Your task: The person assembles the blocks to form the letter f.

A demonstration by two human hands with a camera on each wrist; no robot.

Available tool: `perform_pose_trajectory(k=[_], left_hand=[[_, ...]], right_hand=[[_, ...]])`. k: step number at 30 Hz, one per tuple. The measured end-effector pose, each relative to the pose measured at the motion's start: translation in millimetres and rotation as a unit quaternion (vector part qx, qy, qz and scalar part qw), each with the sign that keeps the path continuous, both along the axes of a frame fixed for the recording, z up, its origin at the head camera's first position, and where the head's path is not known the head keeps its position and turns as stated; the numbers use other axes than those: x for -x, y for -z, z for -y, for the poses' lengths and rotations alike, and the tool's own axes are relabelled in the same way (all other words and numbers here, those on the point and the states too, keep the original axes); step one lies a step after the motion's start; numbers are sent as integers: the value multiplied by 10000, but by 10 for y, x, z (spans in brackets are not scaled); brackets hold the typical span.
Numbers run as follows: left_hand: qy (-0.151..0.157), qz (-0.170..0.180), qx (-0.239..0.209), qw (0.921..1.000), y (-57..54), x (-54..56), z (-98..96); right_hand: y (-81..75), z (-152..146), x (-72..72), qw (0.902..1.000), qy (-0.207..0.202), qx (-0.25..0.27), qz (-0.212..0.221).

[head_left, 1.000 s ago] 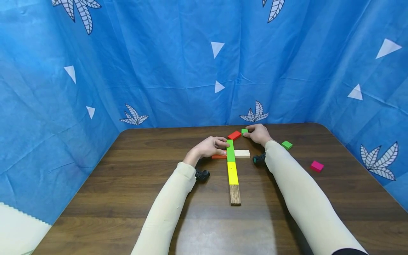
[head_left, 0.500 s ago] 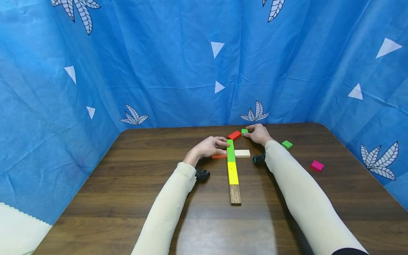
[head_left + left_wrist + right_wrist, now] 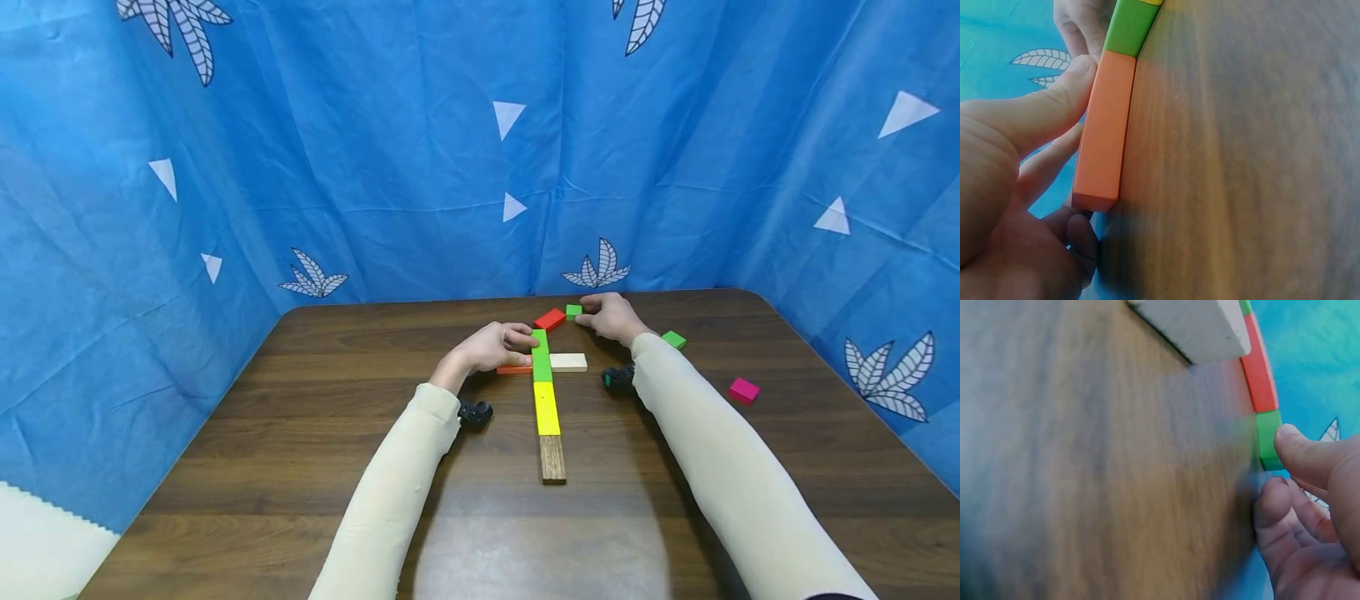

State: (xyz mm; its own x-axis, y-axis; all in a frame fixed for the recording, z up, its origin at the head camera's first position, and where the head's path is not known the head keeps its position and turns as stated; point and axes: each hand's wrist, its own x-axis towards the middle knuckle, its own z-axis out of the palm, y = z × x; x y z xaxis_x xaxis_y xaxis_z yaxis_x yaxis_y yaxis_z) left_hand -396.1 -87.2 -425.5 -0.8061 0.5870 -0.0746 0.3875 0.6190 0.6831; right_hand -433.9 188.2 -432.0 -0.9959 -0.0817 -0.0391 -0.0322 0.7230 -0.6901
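My left hand (image 3: pixel 491 346) rests at the orange block (image 3: pixel 514 369), fingertips beside the green blocks (image 3: pixel 542 367). In the left wrist view, the thumb touches the orange block (image 3: pixel 1105 131) near its joint with a green one. Loosely bent, its fingers spread behind. At the far side, my right hand (image 3: pixel 617 320) stands beside a small green block (image 3: pixel 573 312), thumb at its edge and fingers loosely apart. That block adjoins a slanted red block (image 3: pixel 551 319). A white block (image 3: pixel 568 362), a yellow stretch (image 3: pixel 547 408) and a brown block (image 3: pixel 552 460) complete the cross-like layout.
Another green block (image 3: pixel 673 340) lies right of my right hand, partly behind the sleeve. Farther right is a pink block (image 3: pixel 744 391). Blue patterned cloth (image 3: pixel 420 167) hangs around the brown wooden table (image 3: pixel 315 433).
My right hand has let go of the small green block and moved slightly right. The green block stays beside the red one. My left hand has kept its place.
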Motion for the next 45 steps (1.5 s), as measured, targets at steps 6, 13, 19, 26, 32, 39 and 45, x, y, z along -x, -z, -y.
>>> perform_pose_trajectory(k=[6, 13, 19, 26, 32, 39, 45], left_hand=[[4, -12, -12, 10000, -9, -13, -3], [-15, -5, -67, 10000, -6, -17, -5], [6, 13, -50, 10000, 8, -25, -15], [10, -4, -44, 10000, 3, -32, -19], [3, 12, -84, 10000, 2, -29, -26], [-6, 14, -70, 10000, -4, -38, -19], [-31, 60, -115, 9999, -2, -39, -15]], right_hand=[[-65, -11, -123, 9994, -254, 163, -170], [-172, -65, -291, 9974, -335, 290, -561], [-196, -233, -438, 9954, -250, 512, -767], [-192, -485, -520, 9936, -211, 688, -875], [-204, -687, -620, 9928, -244, 614, -1003], [-208, -909, -703, 9904, 183, 824, -1093], [-140, -1033, -753, 9897, 571, 983, -870]])
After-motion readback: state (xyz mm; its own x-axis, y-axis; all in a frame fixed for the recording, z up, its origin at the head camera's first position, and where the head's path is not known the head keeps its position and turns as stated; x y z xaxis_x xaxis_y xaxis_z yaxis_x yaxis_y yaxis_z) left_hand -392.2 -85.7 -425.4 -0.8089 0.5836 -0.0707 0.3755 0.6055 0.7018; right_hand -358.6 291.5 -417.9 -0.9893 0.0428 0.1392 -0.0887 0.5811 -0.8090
